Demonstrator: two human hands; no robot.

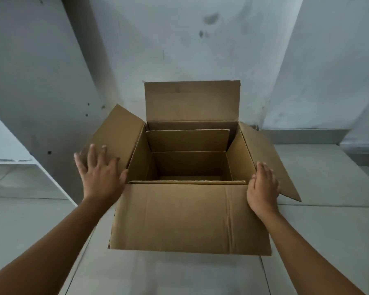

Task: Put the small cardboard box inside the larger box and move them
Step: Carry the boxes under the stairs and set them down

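A large brown cardboard box point(190, 218) stands on the tiled floor in the middle of the view, all its flaps spread open. Inside it sits the small cardboard box point(188, 141), also open on top, its back flap upright and its inside dark and empty. My left hand point(98, 173) lies flat with fingers spread on the large box's left flap. My right hand point(262, 188) rests open against the near right corner, over the right flap. Neither hand grips anything.
Pale floor tiles point(328, 231) surround the box. Grey concrete walls point(179, 39) rise right behind it, forming a corner. A white ledge point(9, 160) juts in at the left, and a low step point(307, 137) runs along the right wall.
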